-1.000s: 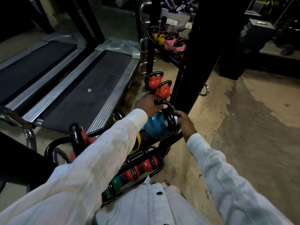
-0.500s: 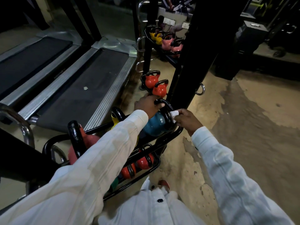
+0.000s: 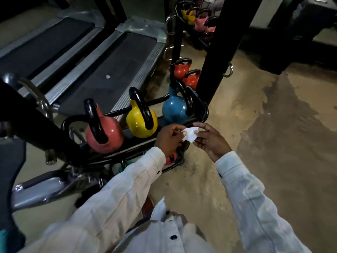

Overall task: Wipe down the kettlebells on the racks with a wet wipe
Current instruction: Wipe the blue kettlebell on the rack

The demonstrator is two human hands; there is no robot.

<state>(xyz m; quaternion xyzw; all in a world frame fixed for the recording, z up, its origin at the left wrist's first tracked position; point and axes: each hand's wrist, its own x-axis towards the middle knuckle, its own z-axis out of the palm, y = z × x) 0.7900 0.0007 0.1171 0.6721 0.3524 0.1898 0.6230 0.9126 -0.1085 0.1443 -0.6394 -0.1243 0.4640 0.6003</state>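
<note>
1. The wet wipe (image 3: 190, 135) is a small white crumpled sheet held up between both hands, at about 5 o'clock from the blue kettlebell (image 3: 174, 110) and apart from it.
2. The left hand (image 3: 168, 138) curls its fingers and pinches the wipe's left edge. The right hand (image 3: 209, 141) pinches the right edge between thumb and fingertips, its other fingers loosely bent.
3. At 9 to 11 o'clock from the hands, the top tier of the black rack (image 3: 116, 157) carries three kettlebells in a row: pink kettlebell (image 3: 107, 136), yellow kettlebell (image 3: 138, 123), then the blue one nearest the hands. All three have black handles standing up.
4. The left wrist and sleeve cross in front of the rack's lower tier, hiding most of it. Only part of a red kettlebell (image 3: 170, 158) and a sliver of a green one (image 3: 124, 166) show there.
5. At 12 o'clock, two orange kettlebells (image 3: 180, 70) sit on a lower rack behind the blue one.
6. A thick black post (image 3: 218, 48) rises at 1 o'clock, with a metal ring (image 3: 228, 70) on its side. It hides part of a farther rack holding a small yellow kettlebell (image 3: 188, 15) and pink ones.
7. Two treadmills (image 3: 113, 73) lie at 10 o'clock behind the rack.
8. The stained concrete floor (image 3: 273, 143) spreads out at 3 o'clock.
</note>
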